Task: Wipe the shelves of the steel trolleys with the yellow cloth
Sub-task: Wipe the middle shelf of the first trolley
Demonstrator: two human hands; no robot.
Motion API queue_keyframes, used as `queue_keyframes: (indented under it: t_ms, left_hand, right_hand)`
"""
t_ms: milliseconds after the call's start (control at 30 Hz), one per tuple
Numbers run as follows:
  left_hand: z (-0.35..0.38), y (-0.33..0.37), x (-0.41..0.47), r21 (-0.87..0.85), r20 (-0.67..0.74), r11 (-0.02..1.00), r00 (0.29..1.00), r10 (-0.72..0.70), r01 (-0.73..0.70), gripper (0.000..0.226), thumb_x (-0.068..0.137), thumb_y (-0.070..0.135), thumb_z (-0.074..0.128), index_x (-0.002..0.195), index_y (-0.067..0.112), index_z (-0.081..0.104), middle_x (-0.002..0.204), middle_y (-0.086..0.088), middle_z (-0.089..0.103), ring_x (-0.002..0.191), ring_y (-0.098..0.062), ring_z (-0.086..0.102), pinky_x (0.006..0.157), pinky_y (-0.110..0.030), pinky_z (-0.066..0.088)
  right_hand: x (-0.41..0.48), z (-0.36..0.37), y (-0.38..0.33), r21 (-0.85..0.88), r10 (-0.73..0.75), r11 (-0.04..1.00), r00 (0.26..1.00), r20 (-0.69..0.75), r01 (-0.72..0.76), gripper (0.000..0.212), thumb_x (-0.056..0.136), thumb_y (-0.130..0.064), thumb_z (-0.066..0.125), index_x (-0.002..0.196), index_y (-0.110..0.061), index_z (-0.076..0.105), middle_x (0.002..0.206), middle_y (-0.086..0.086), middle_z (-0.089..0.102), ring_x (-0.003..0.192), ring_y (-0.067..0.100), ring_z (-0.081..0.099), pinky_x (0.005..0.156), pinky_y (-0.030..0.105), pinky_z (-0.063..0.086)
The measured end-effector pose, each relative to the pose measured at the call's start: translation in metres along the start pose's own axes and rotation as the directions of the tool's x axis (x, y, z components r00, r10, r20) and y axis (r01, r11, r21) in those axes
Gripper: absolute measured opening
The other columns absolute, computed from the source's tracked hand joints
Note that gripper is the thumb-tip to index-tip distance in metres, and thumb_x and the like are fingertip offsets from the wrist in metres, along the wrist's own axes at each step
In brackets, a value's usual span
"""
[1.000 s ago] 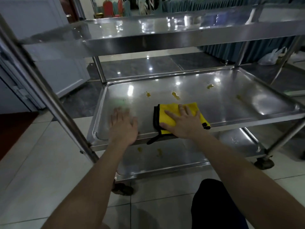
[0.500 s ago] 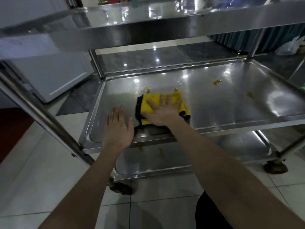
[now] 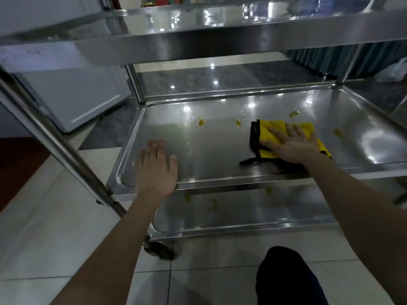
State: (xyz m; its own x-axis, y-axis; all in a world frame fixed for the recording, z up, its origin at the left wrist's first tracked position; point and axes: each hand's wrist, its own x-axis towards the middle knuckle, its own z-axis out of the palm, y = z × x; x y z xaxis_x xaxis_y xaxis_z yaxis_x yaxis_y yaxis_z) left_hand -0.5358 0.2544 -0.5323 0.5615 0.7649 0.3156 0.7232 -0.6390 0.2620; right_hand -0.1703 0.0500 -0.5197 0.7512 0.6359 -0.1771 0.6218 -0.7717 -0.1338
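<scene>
Folded yellow cloth with black edging (image 3: pixel 306 128), lying flat on the middle stainless-steel trolley shelf (image 3: pixel 220 155) beneath your right hand (image 3: pixel 293 146). Its fingers (image 3: pixel 276 133) are straight and spread apart, pressing the cloth down. Yellow-orange stains (image 3: pixel 200 122) dot the steel beyond and left of those fingers. Your left hand (image 3: pixel 157 170) rests flat near the shelf's front-left corner, fingers straight and close together.

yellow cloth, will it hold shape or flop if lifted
Probably floppy: the yellow cloth lies folded flat under the right hand, its black edge trailing limp. Likely light; it should slide easily on the smooth steel shelf.
</scene>
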Motion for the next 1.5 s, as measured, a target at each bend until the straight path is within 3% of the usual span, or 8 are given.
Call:
queue_keyframes:
  t_ms: [133,300,400,767,867,1133,1367,1500]
  left_hand:
    - [0.001,-0.001,-0.002,-0.012,-0.045,0.999,0.998,0.045,-0.046,0.072,0.108,0.044,0.020,0.165,0.003,0.035,0.171,-0.018,0.040,0.164,-0.033,0.026,0.134,-0.052,0.018]
    - [-0.002,-0.008,0.002,-0.036,-0.101,0.997,0.993,0.058,-0.062,0.069,0.109,0.041,0.025,0.162,0.001,0.040,0.166,-0.021,0.046,0.162,-0.036,0.032,0.132,-0.053,0.023]
    - [-0.005,-0.018,0.005,-0.051,-0.138,0.997,0.989,0.049,-0.057,0.068,0.109,0.042,0.026,0.160,0.001,0.044,0.163,-0.022,0.049,0.161,-0.036,0.033,0.131,-0.054,0.026]
    - [-0.007,-0.036,0.021,0.131,-0.191,0.991,0.981,0.045,-0.020,0.060,0.110,0.044,0.036,0.147,0.001,0.055,0.148,-0.028,0.059,0.146,-0.045,0.047,0.127,-0.058,0.032]
    - [-0.008,0.003,0.017,0.171,-0.201,0.985,0.977,0.065,-0.031,0.057,0.109,0.040,0.038,0.143,0.000,0.059,0.145,-0.026,0.062,0.145,-0.044,0.049,0.124,-0.056,0.034]
    - [0.047,0.219,0.033,-0.106,-0.059,0.985,0.990,0.130,-0.136,0.066,0.110,0.050,0.025,0.152,0.009,0.056,0.162,-0.016,0.053,0.159,-0.032,0.036,0.131,-0.051,0.025]
    - [0.075,0.228,0.038,-0.050,0.007,0.986,0.987,0.162,-0.162,0.068,0.113,0.052,0.018,0.158,0.009,0.046,0.166,-0.017,0.047,0.162,-0.032,0.030,0.131,-0.054,0.026]
    - [0.072,0.231,0.038,-0.073,0.039,0.985,0.987,0.157,-0.154,0.077,0.107,0.057,0.015,0.160,0.011,0.045,0.168,-0.014,0.044,0.162,-0.031,0.030,0.132,-0.053,0.023]
  right_hand:
    - [-0.001,0.013,-0.054,-0.022,0.017,1.000,1.000,-0.009,-0.017,0.105,0.067,-0.107,0.001,0.161,-0.062,-0.003,0.179,0.003,-0.012,0.164,0.036,-0.013,0.117,0.081,-0.010]
    - [-0.034,0.044,-0.207,-0.073,-0.284,0.956,0.959,-0.005,0.283,0.095,0.081,-0.097,0.007,0.165,-0.054,0.002,0.178,0.011,-0.011,0.162,0.044,-0.015,0.109,0.084,-0.019]
    - [-0.043,0.048,-0.231,-0.045,-0.366,0.930,0.930,-0.020,0.365,0.092,0.083,-0.097,0.009,0.165,-0.055,0.005,0.179,0.007,-0.010,0.163,0.039,-0.015,0.113,0.080,-0.018]
    - [-0.004,-0.001,0.006,0.033,-0.225,0.974,0.974,-0.038,0.226,0.111,0.059,-0.113,0.002,0.160,-0.066,0.001,0.179,-0.012,-0.006,0.165,0.018,-0.007,0.129,0.063,-0.003]
    - [-0.001,0.006,0.015,-0.015,-0.208,0.978,0.974,-0.087,0.207,0.108,0.065,-0.109,-0.002,0.162,-0.060,0.002,0.179,-0.008,-0.003,0.165,0.022,-0.004,0.127,0.066,-0.004]
    - [-0.003,0.016,0.005,0.006,-0.228,0.973,0.963,-0.145,0.232,0.104,0.074,-0.103,0.000,0.166,-0.053,0.006,0.180,-0.003,-0.003,0.165,0.026,-0.006,0.123,0.071,-0.009]
    - [0.000,0.011,0.026,0.042,-0.321,0.944,0.940,-0.112,0.327,0.098,0.078,-0.103,0.010,0.164,-0.057,0.008,0.179,-0.009,-0.002,0.165,0.019,-0.006,0.127,0.064,-0.011]
    - [0.016,-0.015,0.111,0.021,-0.321,0.946,0.945,-0.054,0.323,0.097,0.073,-0.106,0.014,0.160,-0.065,0.007,0.178,-0.017,-0.001,0.164,0.012,-0.006,0.130,0.056,-0.006]
